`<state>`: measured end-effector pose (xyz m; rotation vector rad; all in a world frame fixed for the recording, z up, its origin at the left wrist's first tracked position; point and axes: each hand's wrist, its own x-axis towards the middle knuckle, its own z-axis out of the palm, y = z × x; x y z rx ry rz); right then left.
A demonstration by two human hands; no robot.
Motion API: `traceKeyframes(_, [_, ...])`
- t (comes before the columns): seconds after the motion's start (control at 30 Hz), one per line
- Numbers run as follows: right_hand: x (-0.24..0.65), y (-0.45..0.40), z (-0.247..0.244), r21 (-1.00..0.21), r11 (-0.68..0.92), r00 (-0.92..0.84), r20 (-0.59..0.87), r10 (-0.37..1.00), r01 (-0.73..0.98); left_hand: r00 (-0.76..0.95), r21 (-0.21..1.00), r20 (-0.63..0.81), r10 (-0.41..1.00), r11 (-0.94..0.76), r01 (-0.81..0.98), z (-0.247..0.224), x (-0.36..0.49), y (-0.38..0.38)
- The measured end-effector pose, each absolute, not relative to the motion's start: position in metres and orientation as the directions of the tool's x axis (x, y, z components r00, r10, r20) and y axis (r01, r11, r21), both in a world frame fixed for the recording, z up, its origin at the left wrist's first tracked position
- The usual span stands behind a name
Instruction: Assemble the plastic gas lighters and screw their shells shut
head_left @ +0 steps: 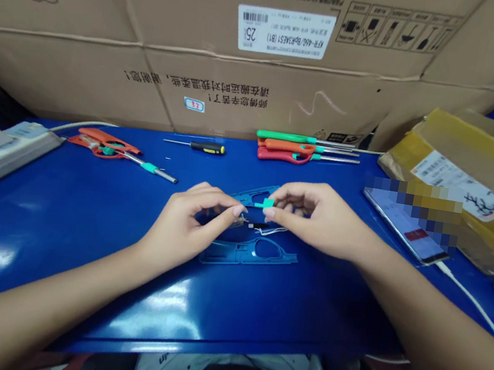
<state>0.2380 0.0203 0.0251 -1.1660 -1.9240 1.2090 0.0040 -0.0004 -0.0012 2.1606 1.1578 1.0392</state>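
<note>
My right hand (312,217) pinches a small green plastic piece (268,203) between thumb and fingertips. Opposite it, my left hand (198,215) is closed in a pinch, thumb against forefinger, on something too small to make out. Under the fingertips lies a small black part (259,226) with thin white wires (271,232). One blue lighter shell half (254,197) rests behind my hands, partly covered by them. The other blue shell half (248,254), with an oval opening, lies nearer to me, hollow side up.
Green, orange and red stick lighters (285,146) lie at the back. A screwdriver (207,147) and an opened orange lighter (110,146) are to the left, beside a power strip (4,149). A phone (404,225) on a cable leans by a taped carton (466,188).
</note>
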Motion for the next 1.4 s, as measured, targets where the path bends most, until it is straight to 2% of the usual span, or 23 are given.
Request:
traceKeyframes(0.07, [0.245,0.027,0.027,-0.911,0.184,-0.406,0.020,0.914,0.369,0.483,0.552,0.419,0.769,-0.638,0.536,-0.002,0.004,0.006])
traceKeyframes(0.17, [0.254,0.035,0.025,-0.907,0.183,-0.357,0.038,0.933,0.380,0.597,0.428,0.367,0.714,-0.699,0.573,-0.002,0.011,0.014])
traceKeyframes(0.33, [0.260,0.046,0.019,-0.881,0.203,-0.332,0.056,0.941,0.427,0.669,0.284,0.123,0.733,-0.672,0.684,0.007,0.032,0.025])
traceKeyframes(0.5, [0.272,0.051,0.026,-0.743,0.242,-0.320,0.041,0.947,0.623,0.658,0.274,0.079,0.748,-0.651,0.708,0.012,0.042,0.038])
traceKeyframes(0.6, [0.285,0.050,0.034,-0.639,0.271,-0.399,-0.061,0.915,0.720,0.664,0.268,0.054,0.745,-0.652,0.709,0.011,0.046,0.046])
traceKeyframes(0.7, [0.293,0.048,0.039,-0.560,0.304,-0.461,-0.160,0.873,0.771,0.678,0.260,0.050,0.734,-0.665,0.701,0.011,0.050,0.050])
traceKeyframes(0.83, [0.292,0.046,0.041,-0.488,0.327,-0.451,-0.159,0.878,0.809,0.693,0.223,0.091,0.715,-0.693,0.686,0.019,0.050,0.041])
traceKeyframes(1.03, [0.286,0.039,0.043,-0.474,0.378,-0.518,-0.207,0.830,0.795,0.720,0.122,0.256,0.645,-0.761,0.638,0.031,0.032,0.002])
traceKeyframes(1.23, [0.287,0.035,0.044,-0.562,0.315,-0.577,-0.379,0.723,0.764,0.649,0.225,0.411,0.640,-0.761,0.608,0.025,0.018,-0.014])
traceKeyframes(1.4, [0.290,0.034,0.044,-0.547,0.324,-0.600,-0.460,0.654,0.772,0.669,0.260,0.395,0.630,-0.775,0.577,0.019,0.016,-0.018])
